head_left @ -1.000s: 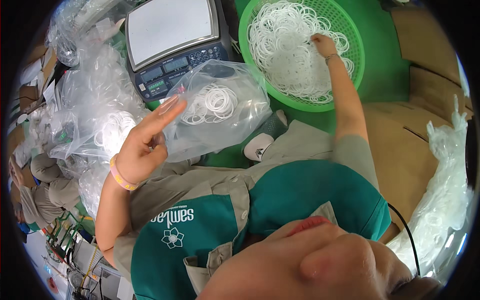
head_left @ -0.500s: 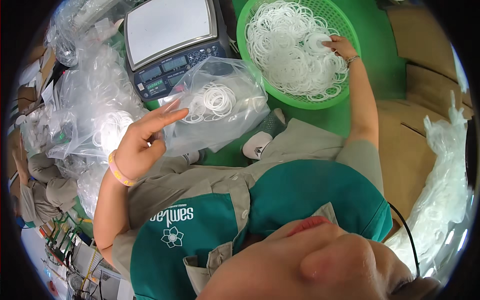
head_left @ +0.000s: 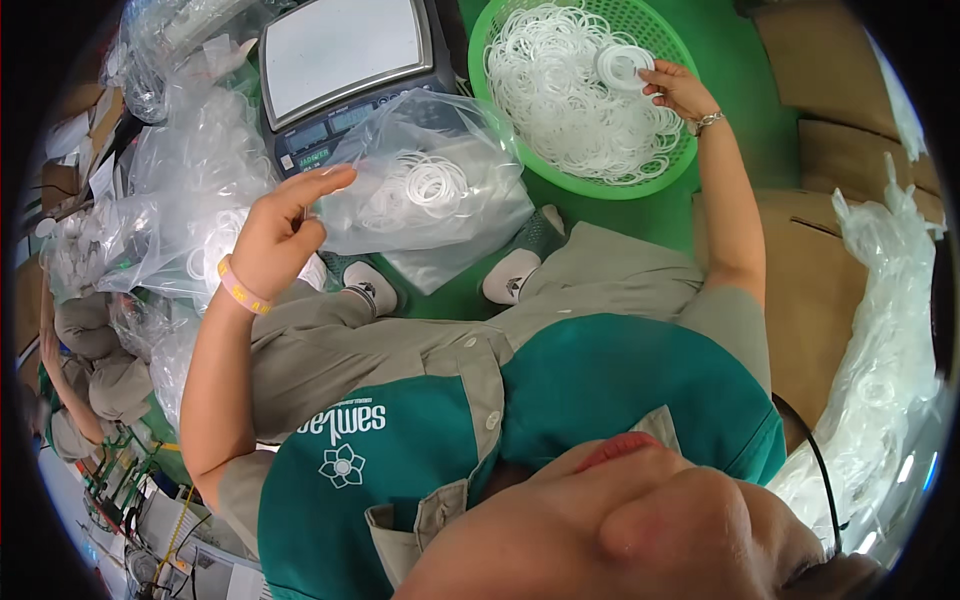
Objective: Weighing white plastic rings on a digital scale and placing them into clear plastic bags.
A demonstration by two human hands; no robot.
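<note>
My right hand (head_left: 682, 92) pinches a small stack of white rings (head_left: 622, 68) over the far right part of a green perforated basket (head_left: 683, 168). Many loose white rings (head_left: 575, 110) fill that basket. My left hand (head_left: 280, 232) is at the left edge of a clear plastic bag (head_left: 475, 215), index finger stretched and thumb apart from it. Nothing shows between those fingers. Inside the bag lies a pile of white rings (head_left: 437, 186).
A digital scale (head_left: 345, 62) with a pale flat top stands behind the bag. More clear plastic bags (head_left: 190, 150) heap up at the left, with another person's arm (head_left: 62, 370) beyond. Cardboard boxes (head_left: 790, 290) and a plastic-wrapped bundle (head_left: 880, 330) line the right side.
My right hand has raised the stack of rings slightly, now tilted with its hole showing. My left hand has drawn a little left, its fingers off the bag's middle.
</note>
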